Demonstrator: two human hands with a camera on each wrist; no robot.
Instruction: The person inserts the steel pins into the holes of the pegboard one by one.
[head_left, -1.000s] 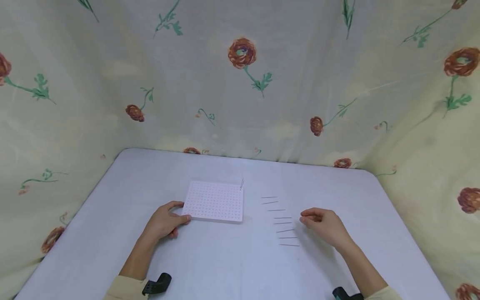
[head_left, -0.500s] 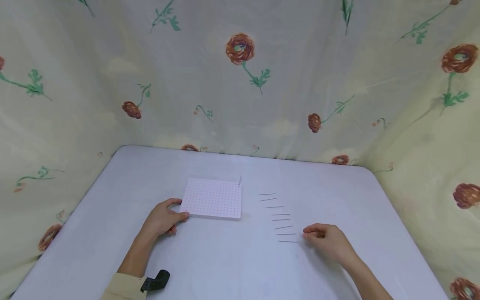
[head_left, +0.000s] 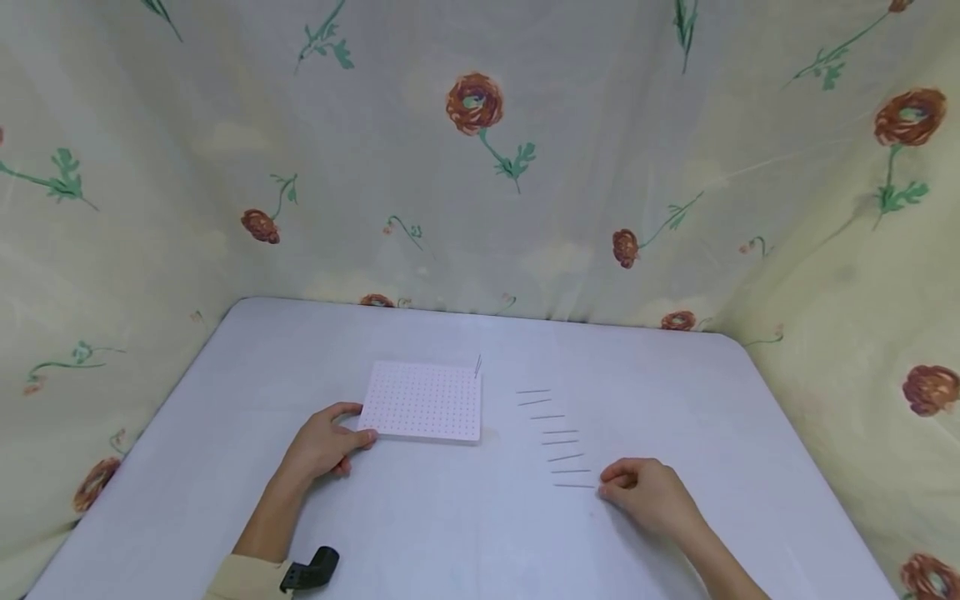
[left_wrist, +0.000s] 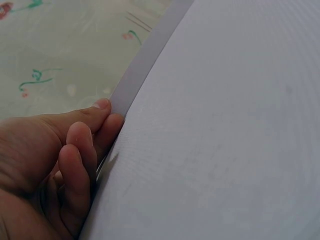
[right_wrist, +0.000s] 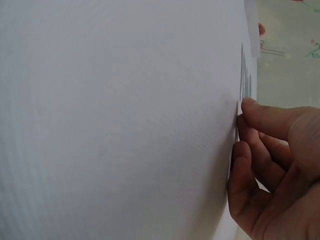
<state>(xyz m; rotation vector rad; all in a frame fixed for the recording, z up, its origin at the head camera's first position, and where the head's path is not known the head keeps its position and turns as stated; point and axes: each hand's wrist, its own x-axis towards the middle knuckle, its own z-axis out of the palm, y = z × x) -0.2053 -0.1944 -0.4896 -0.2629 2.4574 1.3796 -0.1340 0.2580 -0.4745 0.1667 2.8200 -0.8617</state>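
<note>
The left hand [head_left: 321,446] holds the left front corner of a white board [head_left: 423,402] dotted with rows of small holes, thumb at the front edge and fingers at the left side. Two thin grey pins [head_left: 477,367] stand upright, slightly tilted, at its back right corner. To the right, several similar pins lie in a staggered column on the white table. Beside the right end of the nearest lying pin [head_left: 573,486] is the right hand [head_left: 652,497], thumb and forefinger slightly apart. Whether they touch that pin is unclear. In the right wrist view, pins [right_wrist: 243,75] appear just beyond the thumb.
A white cloth covers the table [head_left: 420,533]. Flower-printed curtain [head_left: 360,167] hangs behind it and along both sides. A black wrist strap with a device [head_left: 311,569] is on the left sleeve.
The right hand has moved toward the front of the table, then left to the nearest pin's end. The left hand keeps its hold on the board; the lying pins look unmoved.
</note>
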